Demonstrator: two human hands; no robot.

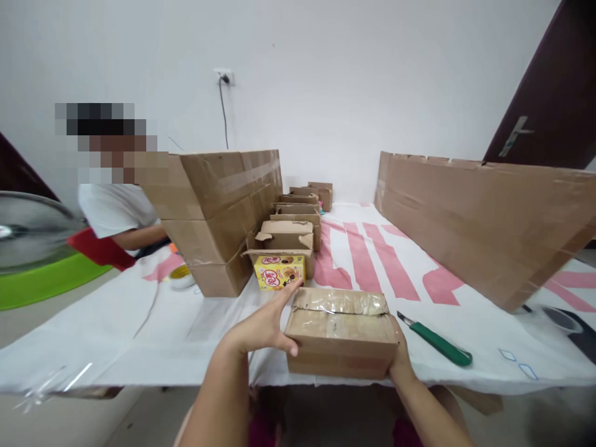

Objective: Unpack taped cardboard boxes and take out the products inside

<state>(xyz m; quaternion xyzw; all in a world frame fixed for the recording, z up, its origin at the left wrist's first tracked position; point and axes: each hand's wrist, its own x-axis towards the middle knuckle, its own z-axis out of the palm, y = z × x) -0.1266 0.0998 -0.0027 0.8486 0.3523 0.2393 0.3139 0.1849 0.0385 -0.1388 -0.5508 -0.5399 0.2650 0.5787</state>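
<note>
A taped cardboard box (342, 354) rests at the table's near edge, its top seam covered with clear tape. My right hand (401, 354) grips its right end, the fingers partly hidden behind it. At the box's left end is my left hand (267, 326), thumb and forefinger spread apart, the thumb tip overlapping the front corner. Just beyond my left fingertips stands a yellow snack box (280, 273), in front of an open carton (286, 242). To the right of my right hand lies a green-handled utility knife (440, 343) with its blade showing.
Stacked cartons (223, 211) form a wall on the left; a large cardboard panel (484, 217) stands on the right. Several open cartons (298, 211) run toward the back. Behind the left stack sits another person (116, 205). A fan (37, 233) is at far left.
</note>
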